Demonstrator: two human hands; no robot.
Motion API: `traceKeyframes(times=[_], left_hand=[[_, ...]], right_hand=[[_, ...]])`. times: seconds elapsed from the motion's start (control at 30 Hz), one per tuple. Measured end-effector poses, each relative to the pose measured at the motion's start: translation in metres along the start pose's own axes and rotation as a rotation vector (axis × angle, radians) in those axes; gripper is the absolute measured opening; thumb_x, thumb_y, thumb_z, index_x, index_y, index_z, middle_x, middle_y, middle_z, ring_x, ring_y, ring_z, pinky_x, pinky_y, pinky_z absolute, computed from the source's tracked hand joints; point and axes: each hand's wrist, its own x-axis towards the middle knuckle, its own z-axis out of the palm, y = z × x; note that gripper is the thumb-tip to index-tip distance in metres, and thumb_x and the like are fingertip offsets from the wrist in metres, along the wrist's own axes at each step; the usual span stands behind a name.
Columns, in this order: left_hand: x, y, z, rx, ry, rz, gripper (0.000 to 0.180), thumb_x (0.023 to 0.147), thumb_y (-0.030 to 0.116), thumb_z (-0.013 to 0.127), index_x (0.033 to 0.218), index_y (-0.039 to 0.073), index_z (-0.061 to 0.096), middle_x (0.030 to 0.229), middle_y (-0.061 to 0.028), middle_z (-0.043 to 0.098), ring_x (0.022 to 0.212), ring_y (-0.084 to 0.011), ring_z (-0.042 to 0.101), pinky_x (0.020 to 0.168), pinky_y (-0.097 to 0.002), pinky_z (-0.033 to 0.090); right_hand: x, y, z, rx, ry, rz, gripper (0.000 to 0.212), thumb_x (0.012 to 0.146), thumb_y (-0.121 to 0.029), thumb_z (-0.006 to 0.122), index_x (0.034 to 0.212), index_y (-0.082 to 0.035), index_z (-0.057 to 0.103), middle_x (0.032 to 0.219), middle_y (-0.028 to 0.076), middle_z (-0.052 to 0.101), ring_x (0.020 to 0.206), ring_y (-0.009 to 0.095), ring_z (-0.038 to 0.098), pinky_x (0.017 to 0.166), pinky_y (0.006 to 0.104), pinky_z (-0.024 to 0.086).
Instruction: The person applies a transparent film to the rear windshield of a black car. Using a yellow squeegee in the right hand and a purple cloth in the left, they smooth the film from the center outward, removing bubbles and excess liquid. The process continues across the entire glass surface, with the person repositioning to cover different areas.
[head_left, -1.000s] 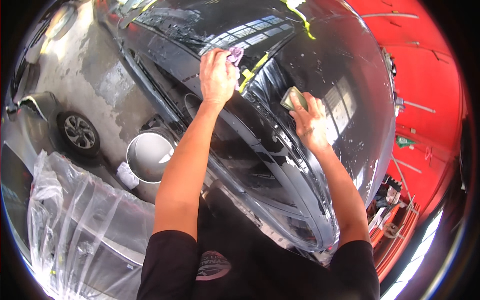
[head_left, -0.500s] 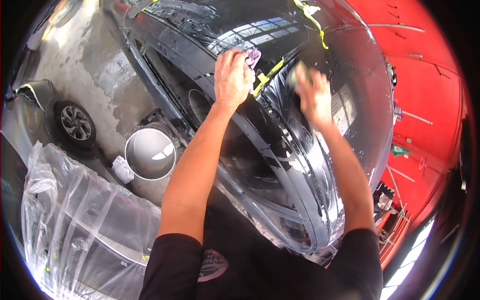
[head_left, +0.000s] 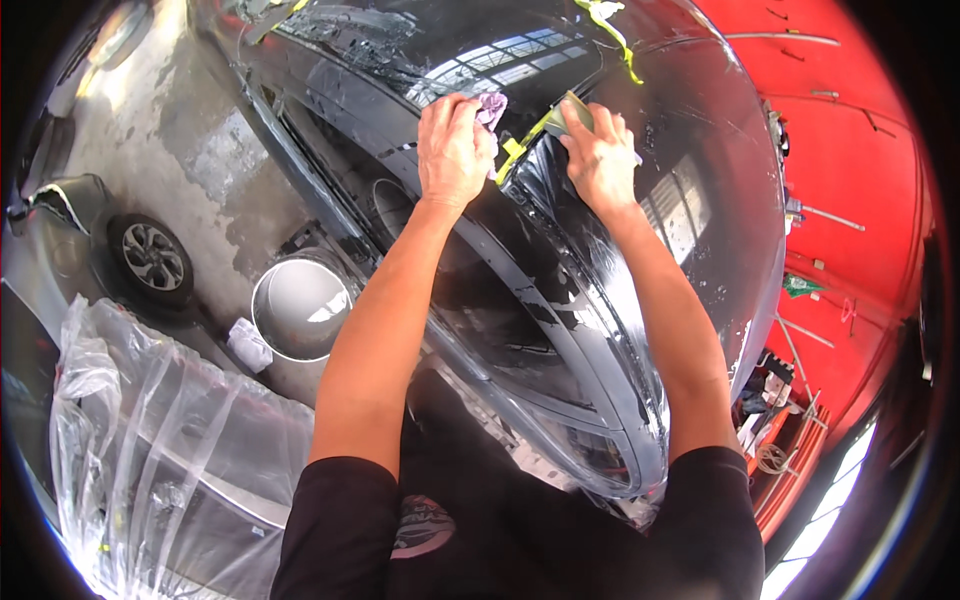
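My left hand (head_left: 455,150) is closed on a crumpled lilac cloth (head_left: 490,110) at the roof edge of a dark, wet car (head_left: 690,110). My right hand (head_left: 603,160) grips a flat yellow-green pad (head_left: 568,116), which lies against the roof just right of a strip of yellow tape (head_left: 512,155). Something pale shows at the outer side of my right fingers, too small to make out. Wet streaks and whitish smears mark the dark surface around both hands. My fingers partly hide the pad and cloth.
A bucket of cloudy liquid (head_left: 300,308) stands on the floor at left, a white cloth (head_left: 249,345) beside it. Clear plastic sheeting (head_left: 170,440) drapes another car, lower left. More yellow tape (head_left: 622,40) hangs on the roof. A red wall (head_left: 850,170) rises at right.
My right hand has moved up and left with the pad, toward the tape, and is no longer blurred. My left hand has shifted slightly left, still holding the cloth.
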Motion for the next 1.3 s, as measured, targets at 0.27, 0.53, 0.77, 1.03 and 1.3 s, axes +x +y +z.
traceKeyframes(times=[0.27,0.53,0.77,1.03,1.3], left_hand=[[0.001,-0.007,-0.008,0.005,-0.001,0.012,0.028,0.087,0.006,0.07,0.114,0.002,0.073,0.122,-0.0158,0.068,0.116,-0.0399,0.062,0.103,-0.052,0.051],[0.008,-0.007,-0.012,0.01,-0.01,-0.007,0.027,0.092,0.004,0.066,0.118,0.001,0.072,0.125,-0.0168,0.069,0.118,-0.0407,0.063,0.106,-0.0503,0.051],[0.002,-0.004,-0.002,-0.02,0.017,0.068,0.026,0.088,0.002,0.068,0.114,0.002,0.073,0.12,-0.0173,0.069,0.112,-0.0402,0.064,0.101,-0.051,0.052],[0.006,-0.012,-0.009,0.056,0.002,0.065,0.028,0.09,0.001,0.065,0.117,0.002,0.072,0.123,-0.0164,0.07,0.113,-0.0405,0.064,0.1,-0.0514,0.053],[0.007,-0.004,-0.003,0.067,-0.042,0.096,0.027,0.092,0.003,0.063,0.118,0.002,0.072,0.123,-0.0166,0.07,0.114,-0.0408,0.064,0.101,-0.0514,0.053]], right_hand=[[-0.037,-0.005,-0.015,0.035,-0.051,-0.046,0.057,0.089,-0.014,0.082,0.145,-0.013,0.069,0.131,0.019,0.065,0.109,0.039,0.063,0.096,0.0495,0.052],[-0.072,0.017,-0.029,0.115,-0.049,-0.077,0.06,0.084,-0.011,0.084,0.143,-0.017,0.074,0.139,0.019,0.064,0.117,0.038,0.064,0.098,0.0481,0.052],[-0.019,0.027,-0.003,0.113,0.038,-0.098,0.056,0.088,-0.011,0.079,0.144,-0.016,0.071,0.139,0.015,0.064,0.114,0.036,0.063,0.098,0.0486,0.05],[-0.183,0.063,-0.064,0.18,-0.015,-0.004,0.064,0.08,-0.007,0.086,0.142,-0.017,0.075,0.139,0.023,0.063,0.108,0.04,0.067,0.091,0.0527,0.055],[-0.039,0.027,0.002,0.148,0.082,-0.118,0.05,0.09,-0.014,0.076,0.139,-0.019,0.075,0.138,0.015,0.065,0.122,0.036,0.062,0.102,0.0511,0.051]])
